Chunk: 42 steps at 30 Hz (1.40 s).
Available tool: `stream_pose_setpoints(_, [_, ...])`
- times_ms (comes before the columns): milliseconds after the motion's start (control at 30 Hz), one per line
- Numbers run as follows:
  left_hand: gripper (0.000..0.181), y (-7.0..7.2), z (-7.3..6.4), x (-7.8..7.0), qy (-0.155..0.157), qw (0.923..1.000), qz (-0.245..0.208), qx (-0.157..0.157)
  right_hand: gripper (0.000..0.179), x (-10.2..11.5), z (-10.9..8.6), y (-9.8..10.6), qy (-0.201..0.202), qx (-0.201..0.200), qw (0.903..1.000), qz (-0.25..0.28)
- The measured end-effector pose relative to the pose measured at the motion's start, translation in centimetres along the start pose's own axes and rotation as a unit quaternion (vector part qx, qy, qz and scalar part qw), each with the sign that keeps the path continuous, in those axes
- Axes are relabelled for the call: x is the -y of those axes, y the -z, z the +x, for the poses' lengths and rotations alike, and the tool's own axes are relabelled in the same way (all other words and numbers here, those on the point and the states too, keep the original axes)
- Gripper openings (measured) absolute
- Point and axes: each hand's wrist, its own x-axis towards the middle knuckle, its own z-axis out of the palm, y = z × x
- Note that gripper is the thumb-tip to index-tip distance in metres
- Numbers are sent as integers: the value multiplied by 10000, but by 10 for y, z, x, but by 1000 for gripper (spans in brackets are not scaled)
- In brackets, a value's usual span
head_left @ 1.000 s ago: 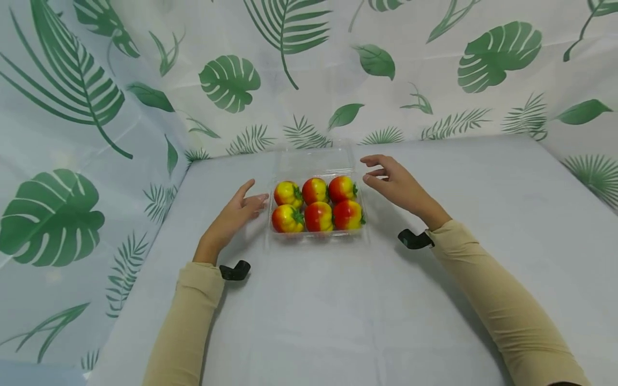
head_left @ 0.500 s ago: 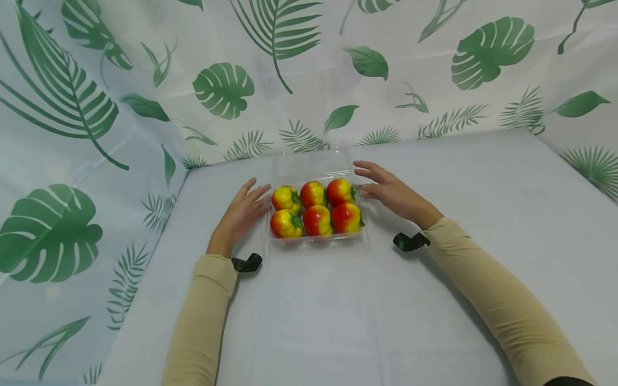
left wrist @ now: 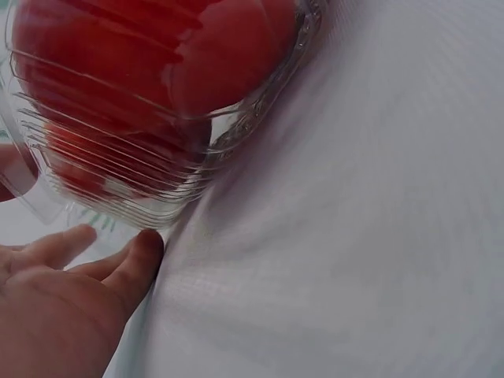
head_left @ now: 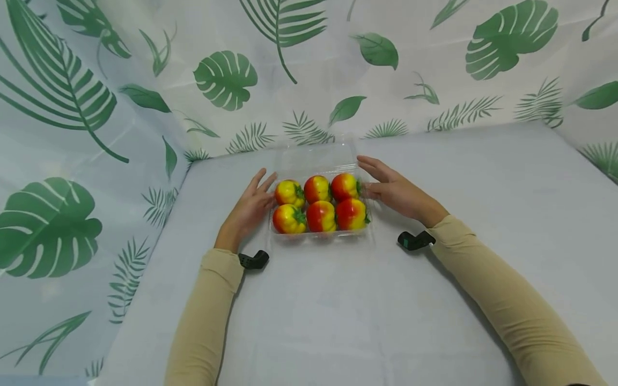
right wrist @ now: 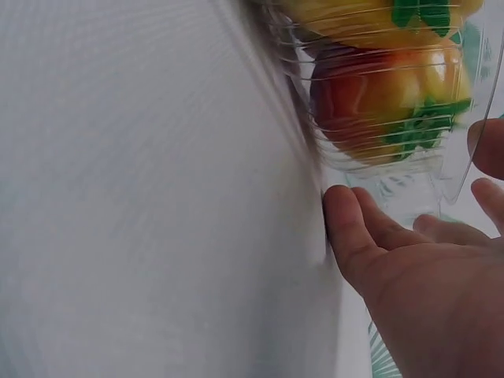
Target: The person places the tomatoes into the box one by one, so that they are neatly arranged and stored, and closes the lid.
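Note:
A clear plastic clamshell box [head_left: 321, 234] stands on the table in the head view, filled with two rows of red and yellow bell peppers [head_left: 321, 216]. Its transparent lid [head_left: 314, 156] is raised at the back. My left hand [head_left: 248, 212] lies along the left side, with fingers extended toward the rear corner. In the left wrist view, those fingertips [left wrist: 146, 240] are right by the ridged wall. On the opposite side, my right hand [head_left: 403, 190] has its thumb near the rim and fingers reaching past the back corner. Its fingertips [right wrist: 339, 201] are low, close to the tabletop.
A white cloth covers the table [head_left: 328, 311]. Behind and to the left hangs a white curtain [head_left: 159, 118] printed with green leaves. Black wrist devices [head_left: 416, 240] are worn at both cuffs.
Both hands have come in closer to the box sides, the left moving right and forward, the right moving down to the side. The box and bell peppers keep their arrangement.

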Motion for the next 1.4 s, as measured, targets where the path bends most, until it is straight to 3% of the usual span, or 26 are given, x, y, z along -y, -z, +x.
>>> stream_pose_setpoints(233, [84,-1,2,-1,-126,9998,-169,-6,72,0,0,3,26,-49,10000,81])
stream_pose_setpoints(633, [83,-2,3,0,-182,9987,-384,-296,78,-4,0,4,51,-195,9997,151])
stream_pose_setpoints(1133, [79,2,2,1,-405,9989,-251,-3,83,-5,1,4,132,-545,9984,-58])
stream_pose_setpoints(1400, [75,3,4,2,-461,9985,-248,-129,77,-3,1,1,207,-644,9977,56])
